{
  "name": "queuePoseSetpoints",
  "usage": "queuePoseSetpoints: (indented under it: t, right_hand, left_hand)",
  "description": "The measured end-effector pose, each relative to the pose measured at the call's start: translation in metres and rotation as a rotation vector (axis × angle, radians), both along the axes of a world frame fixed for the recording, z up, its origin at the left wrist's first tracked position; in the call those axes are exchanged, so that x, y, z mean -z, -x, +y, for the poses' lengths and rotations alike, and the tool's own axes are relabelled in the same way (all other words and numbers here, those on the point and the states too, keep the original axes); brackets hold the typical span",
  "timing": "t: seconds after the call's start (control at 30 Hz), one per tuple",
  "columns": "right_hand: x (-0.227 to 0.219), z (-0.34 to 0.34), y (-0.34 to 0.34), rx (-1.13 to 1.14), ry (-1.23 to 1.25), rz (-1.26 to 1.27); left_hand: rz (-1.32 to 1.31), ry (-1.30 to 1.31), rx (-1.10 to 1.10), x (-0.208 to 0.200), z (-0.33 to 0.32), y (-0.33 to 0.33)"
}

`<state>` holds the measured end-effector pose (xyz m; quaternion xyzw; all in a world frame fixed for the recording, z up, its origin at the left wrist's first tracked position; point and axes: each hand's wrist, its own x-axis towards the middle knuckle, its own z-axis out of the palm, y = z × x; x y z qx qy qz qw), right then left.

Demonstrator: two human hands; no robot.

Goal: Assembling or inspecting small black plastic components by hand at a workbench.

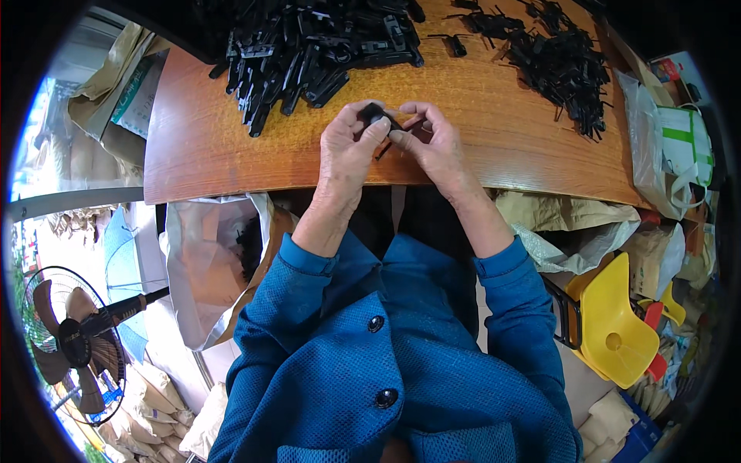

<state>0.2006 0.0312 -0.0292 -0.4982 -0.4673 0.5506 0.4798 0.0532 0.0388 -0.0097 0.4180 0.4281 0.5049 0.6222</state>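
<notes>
Near the table's front edge, my two hands meet around a small black plastic part [372, 113]. My left hand [346, 147] is closed on it, thumb pressed on its face. My right hand [438, 150] pinches its other end between thumb and fingers. A thin black prong [383, 150] sticks out below, between the hands; the fingers hide how it joins the part. Beyond my left hand lies a large heap of long black plastic parts [309, 58]. To the far right spreads a heap of small black pronged pieces [559, 65], with a loose pronged piece [455, 45] between the heaps.
The wooden table [231, 166] curves in front of me. Below its edge hang an open white sack [185, 262] at left and a brown paper sack [567, 212] at right. A black fan [76, 343] stands at left, a yellow chair [617, 324] at right.
</notes>
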Motion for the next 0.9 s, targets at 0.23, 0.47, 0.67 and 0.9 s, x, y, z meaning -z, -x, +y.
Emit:
queuePoseSetpoints:
  t: [0.23,0.47,0.67,0.9]
  right_hand:
    - [0.001,0.050,-0.057,-0.301,-0.298,-0.312]
    - [0.010,0.119,-0.111,0.059,-0.578,-1.524]
    - [-0.028,0.064,-0.076,-0.268,-0.428,-1.412]
    - [-0.025,0.036,-0.048,-0.388,-0.624,-1.488]
  left_hand:
    - [0.078,0.129,0.050,-0.017,0.026,0.012]
    - [1.447,-0.686,0.036,-0.013,0.065,0.029]
    - [1.600,-0.528,0.077,-0.008,0.071,0.046]
    - [1.576,-0.595,-0.040,0.007,0.072,0.071]
